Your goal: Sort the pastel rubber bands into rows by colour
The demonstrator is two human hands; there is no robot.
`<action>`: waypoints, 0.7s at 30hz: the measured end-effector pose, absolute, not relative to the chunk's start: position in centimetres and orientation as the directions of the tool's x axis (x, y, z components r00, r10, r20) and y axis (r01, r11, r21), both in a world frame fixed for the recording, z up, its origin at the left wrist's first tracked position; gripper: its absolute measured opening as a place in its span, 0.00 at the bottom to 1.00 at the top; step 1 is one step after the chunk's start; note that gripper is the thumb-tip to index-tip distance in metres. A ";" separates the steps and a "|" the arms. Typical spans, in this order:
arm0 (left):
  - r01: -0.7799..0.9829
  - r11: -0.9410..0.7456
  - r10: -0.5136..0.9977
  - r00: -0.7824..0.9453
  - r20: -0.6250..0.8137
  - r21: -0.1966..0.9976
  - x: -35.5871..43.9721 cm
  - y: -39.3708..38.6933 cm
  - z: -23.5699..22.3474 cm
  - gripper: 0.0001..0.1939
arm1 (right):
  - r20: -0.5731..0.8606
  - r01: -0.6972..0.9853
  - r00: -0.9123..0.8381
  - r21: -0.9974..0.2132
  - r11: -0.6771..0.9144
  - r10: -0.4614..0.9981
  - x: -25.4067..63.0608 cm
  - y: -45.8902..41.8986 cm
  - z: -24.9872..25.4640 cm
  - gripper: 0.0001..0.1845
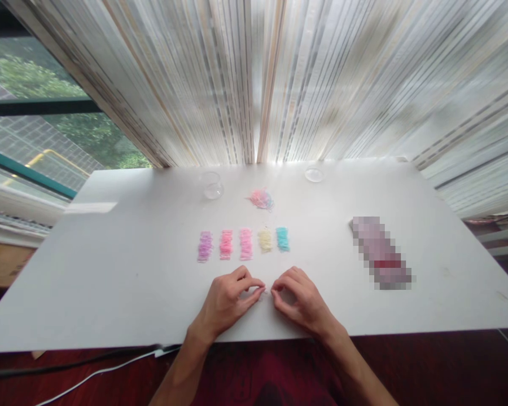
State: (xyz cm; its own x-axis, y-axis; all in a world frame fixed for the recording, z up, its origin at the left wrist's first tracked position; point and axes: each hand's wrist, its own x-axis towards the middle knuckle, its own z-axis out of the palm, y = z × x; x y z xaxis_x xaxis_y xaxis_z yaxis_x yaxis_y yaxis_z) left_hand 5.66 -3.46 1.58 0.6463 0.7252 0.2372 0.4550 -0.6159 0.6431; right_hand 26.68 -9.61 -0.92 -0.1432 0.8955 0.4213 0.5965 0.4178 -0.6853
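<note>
My left hand [231,299] and my right hand [300,300] rest near the front edge of a white table [122,265], fingertips pinched and almost meeting. Something tiny and pale sits between the fingertips; I cannot make out what it is. Just beyond the hands lies a row of small sorted piles: purple [205,246], pink [226,244], lighter pink [246,243], yellow [265,240] and teal [283,238]. Farther back is a mixed pastel heap [261,198].
A clear glass cup [212,185] stands at the back left of the heap, and a small clear dish [314,174] at the back right. A blurred oblong object [381,252] lies to the right. Striped curtains hang behind; cables run under the table's front edge.
</note>
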 end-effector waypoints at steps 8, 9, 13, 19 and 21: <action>0.404 -0.588 0.744 0.610 0.273 0.700 5.4 -3.3 1.7 0.04 | 0.431 0.578 -0.148 -0.692 0.431 0.890 26.7 -9.6 -0.7 0.05; 0.404 -0.586 0.746 0.608 0.273 0.703 5.3 -3.3 1.7 0.04 | 0.433 0.577 -0.152 -0.691 0.435 0.889 26.7 -9.6 -0.7 0.05; 0.405 -0.590 0.744 0.609 0.276 0.698 4.4 -2.8 1.7 0.04 | 0.424 0.571 -0.153 -0.699 0.430 0.893 26.7 -9.5 -0.7 0.05; 0.577 -0.594 0.804 0.447 0.392 0.561 1.3 -0.8 1.4 0.08 | 0.413 0.547 -0.124 -0.730 0.409 0.902 26.7 -9.6 -0.4 0.06; 0.678 -0.549 0.829 0.366 0.422 0.490 0.3 -0.1 1.3 0.09 | 0.409 0.545 -0.119 -0.735 0.404 0.905 26.7 -9.5 -0.4 0.06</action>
